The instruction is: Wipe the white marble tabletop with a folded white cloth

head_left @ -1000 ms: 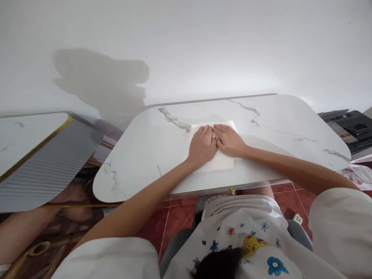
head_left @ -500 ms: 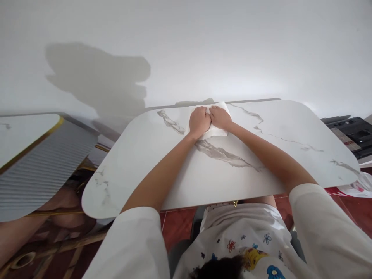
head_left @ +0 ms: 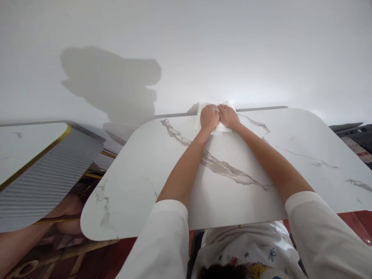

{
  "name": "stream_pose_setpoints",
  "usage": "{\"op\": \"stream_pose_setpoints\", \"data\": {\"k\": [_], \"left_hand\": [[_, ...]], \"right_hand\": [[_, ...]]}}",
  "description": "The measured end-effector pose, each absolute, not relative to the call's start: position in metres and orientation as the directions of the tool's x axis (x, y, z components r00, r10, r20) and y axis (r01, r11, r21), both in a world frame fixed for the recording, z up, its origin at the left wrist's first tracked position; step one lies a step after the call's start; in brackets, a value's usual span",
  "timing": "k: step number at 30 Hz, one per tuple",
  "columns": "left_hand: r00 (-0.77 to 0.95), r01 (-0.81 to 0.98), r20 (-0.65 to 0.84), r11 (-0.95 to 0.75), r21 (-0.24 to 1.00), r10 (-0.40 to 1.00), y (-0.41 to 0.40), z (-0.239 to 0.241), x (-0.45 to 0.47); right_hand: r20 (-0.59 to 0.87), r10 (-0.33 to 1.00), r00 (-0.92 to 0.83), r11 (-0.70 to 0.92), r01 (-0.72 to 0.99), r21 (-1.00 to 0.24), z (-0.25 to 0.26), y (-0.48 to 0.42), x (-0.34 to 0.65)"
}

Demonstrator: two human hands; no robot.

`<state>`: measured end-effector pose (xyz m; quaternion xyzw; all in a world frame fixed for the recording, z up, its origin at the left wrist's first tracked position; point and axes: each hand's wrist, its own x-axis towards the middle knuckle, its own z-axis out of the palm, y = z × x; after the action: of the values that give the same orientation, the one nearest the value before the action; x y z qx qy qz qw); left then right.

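A white cloth or paper towel (head_left: 198, 118) lies at the far edge of the marble-patterned white table (head_left: 133, 166), its back part reaching past the edge at the wall. My left hand (head_left: 210, 117) presses down on it with curled fingers. Beside it, almost touching at the fingertips, my right hand (head_left: 229, 116) also bears on the towel, its fingers bent and held together. Both arms are stretched forward across the tabletop. Most of the towel's middle is hidden under the hands.
A white wall (head_left: 247, 50) rises behind the table. On the left stands another table with a gold edge and ribbed grey side (head_left: 55, 166); another person's bare limb (head_left: 35, 232) shows below it. A dark object (head_left: 359, 135) sits at the right. The floor has red tiles.
Both hands have pushed the towel forward to the wall side, so its back part now goes past the table's edge. The view has also shifted, with the table appearing lower.
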<state>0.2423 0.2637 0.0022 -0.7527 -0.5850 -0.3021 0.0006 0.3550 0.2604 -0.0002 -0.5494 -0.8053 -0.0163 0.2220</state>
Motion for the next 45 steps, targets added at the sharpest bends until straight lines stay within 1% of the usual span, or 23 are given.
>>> {"op": "stream_pose_setpoints", "data": {"k": [6,14,20,23,25,30,33,36,41,45], "left_hand": [[0.208,0.878,0.406,-0.353,0.322,0.89,0.247,0.007,0.257],[0.302,0.843,0.412,-0.442,0.306,0.86,0.216,0.009,0.265],[0.371,0.816,0.406,-0.502,0.287,0.835,0.17,0.009,0.255],[0.405,0.801,0.407,-0.533,0.275,0.819,0.144,0.006,0.246],[0.414,0.798,0.403,-0.539,0.271,0.816,0.127,0.004,0.239],[0.447,0.776,0.416,-0.575,0.26,0.792,0.085,-0.001,0.222],[0.408,0.801,0.424,-0.54,0.258,0.808,0.057,-0.005,0.213],[0.406,0.808,0.425,-0.535,0.247,0.809,0.028,-0.008,0.209],[0.445,0.804,0.348,-0.539,0.251,0.825,-0.009,-0.009,0.217],[0.439,0.803,0.307,-0.522,0.288,0.845,-0.011,-0.004,0.239]], "right_hand": [[0.397,0.881,-0.256,0.364,0.904,-0.225,-0.004,0.248,0.372],[0.415,0.889,-0.195,0.309,0.923,-0.229,-0.009,0.211,0.382],[0.318,0.93,-0.184,0.245,0.956,-0.161,0.001,0.154,0.373],[0.302,0.921,-0.248,0.288,0.953,-0.096,0.008,0.123,0.367],[0.294,0.911,-0.288,0.323,0.944,-0.074,0.012,0.105,0.363],[0.306,0.901,-0.307,0.352,0.93,-0.103,0.016,0.061,0.353],[0.324,0.88,-0.346,0.398,0.911,-0.106,0.012,0.034,0.347],[0.332,0.877,-0.347,0.398,0.912,-0.096,0.007,0.004,0.344],[0.331,0.893,-0.304,0.361,0.924,-0.126,0.001,-0.036,0.354],[0.274,0.919,-0.282,0.329,0.933,-0.144,0.001,-0.038,0.375]]}}
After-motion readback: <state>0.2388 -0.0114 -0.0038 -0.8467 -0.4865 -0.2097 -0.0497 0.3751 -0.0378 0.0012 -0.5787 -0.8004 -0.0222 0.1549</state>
